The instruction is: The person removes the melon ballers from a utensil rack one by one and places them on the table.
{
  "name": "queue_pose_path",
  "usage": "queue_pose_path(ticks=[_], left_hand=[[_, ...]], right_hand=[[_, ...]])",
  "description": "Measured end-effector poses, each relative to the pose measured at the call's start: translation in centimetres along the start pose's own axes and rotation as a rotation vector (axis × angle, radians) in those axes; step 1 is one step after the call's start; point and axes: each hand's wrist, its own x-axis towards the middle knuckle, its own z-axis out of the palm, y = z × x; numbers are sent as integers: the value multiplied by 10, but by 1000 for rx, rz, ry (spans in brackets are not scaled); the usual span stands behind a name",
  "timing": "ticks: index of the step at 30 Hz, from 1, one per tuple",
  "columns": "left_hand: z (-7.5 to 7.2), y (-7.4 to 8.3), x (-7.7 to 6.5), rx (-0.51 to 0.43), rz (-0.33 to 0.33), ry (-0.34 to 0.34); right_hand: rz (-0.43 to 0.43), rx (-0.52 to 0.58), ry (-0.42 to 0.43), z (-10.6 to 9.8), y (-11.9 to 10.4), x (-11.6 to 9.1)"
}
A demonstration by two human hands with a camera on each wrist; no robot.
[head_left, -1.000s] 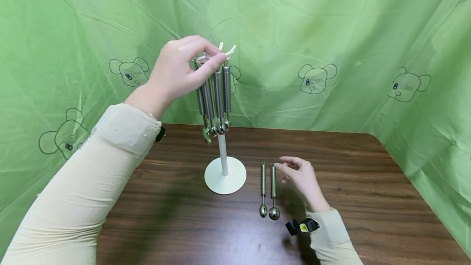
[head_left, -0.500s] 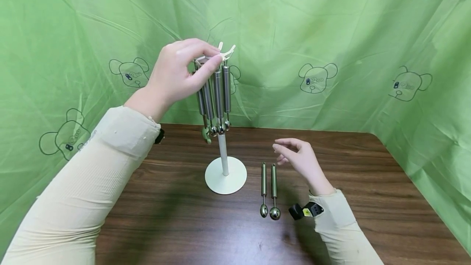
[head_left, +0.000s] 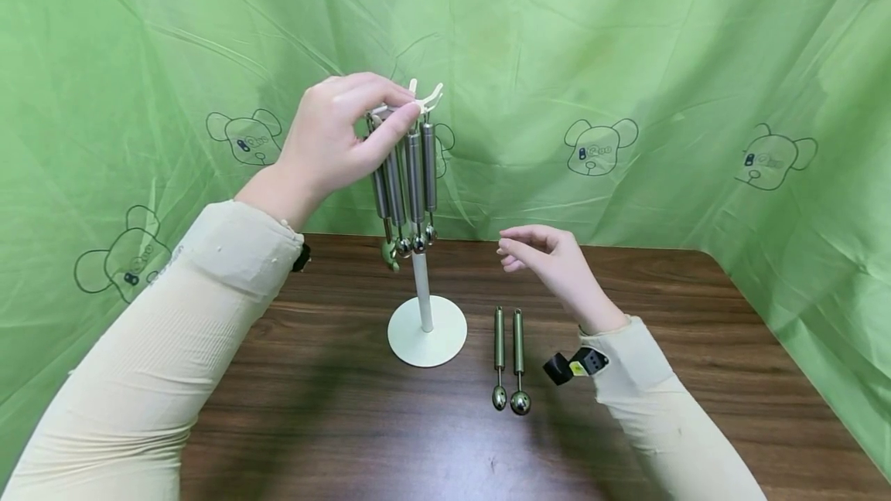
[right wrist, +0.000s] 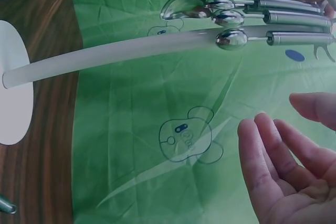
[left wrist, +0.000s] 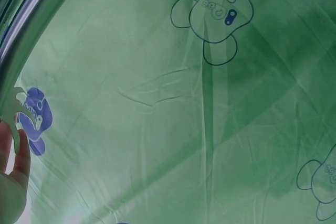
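Note:
A white stand (head_left: 428,342) with a round base and a thin pole holds several steel-handled scoops (head_left: 414,176) from its top hooks (head_left: 433,97). My left hand (head_left: 332,130) pinches the hook rack at the top, thumb toward me; the left wrist view shows fingertips (left wrist: 22,153) against a white hook (left wrist: 18,108). My right hand (head_left: 553,257) hovers right of the stand, fingers loosely bent, with nothing in it. In the right wrist view its fingers (right wrist: 257,156) are apart below the hanging scoops (right wrist: 231,39). A curved metal blade (right wrist: 184,8) hangs among them.
Two more scoops lie side by side on the dark wooden table, a narrow one (head_left: 499,339) and a rounder one (head_left: 518,342), right of the stand base. A green curtain (head_left: 515,45) with bear drawings closes off the back and sides.
My right hand has risen and moved away from the two scoops on the table, toward the back and slightly left. The left hand keeps its pinch at the stand's top.

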Motion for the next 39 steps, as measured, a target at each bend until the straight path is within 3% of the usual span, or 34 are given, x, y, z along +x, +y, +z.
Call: queue_pose_path(ticks=[15,24,39], left_hand=[[-1,-1,0,33,27,11],[-1,0,0,46,11,14],[-4,3,1,76,7,-6]], right_hand=[[-109,44,-53,12,-33,20],[-180,92,-58,20,-53,29],[-208,176,-68,29,-66,55]])
